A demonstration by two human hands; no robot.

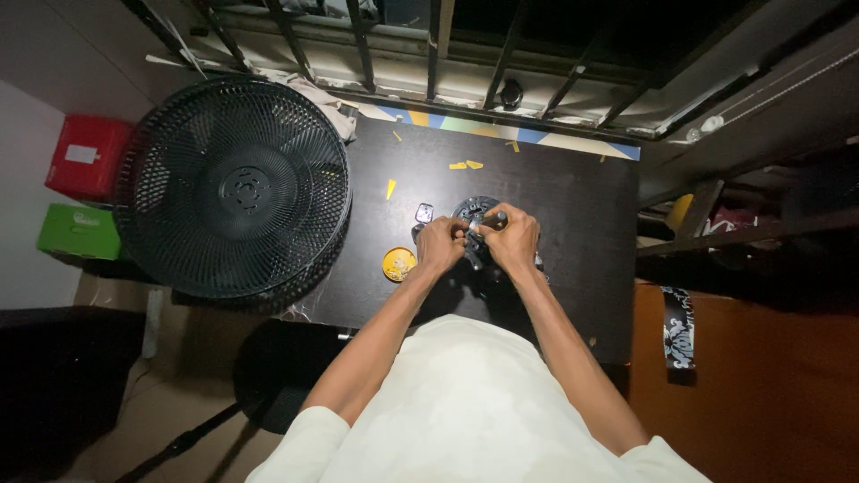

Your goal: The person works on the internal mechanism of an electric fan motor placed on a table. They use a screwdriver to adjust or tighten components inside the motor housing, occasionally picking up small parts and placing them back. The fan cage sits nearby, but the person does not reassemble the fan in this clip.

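- The left hand (440, 243) and right hand (512, 238) meet over the dark tabletop (573, 206), fingers pinched narrow on one small silver-and-dark part (481, 220), held just above a round black motor-like piece (474, 209).
- The part looks tiny, so a slip could drop it among the black pieces, where it would be hard to spot in this dim light.
- A small yellow round tin (398, 264) lies near the left hand; its contents cannot be made out.
- A black fan grille (234, 186) rests at the tabletop's left end.

one head camera looks steeply down from above onto the dark table (573, 206).
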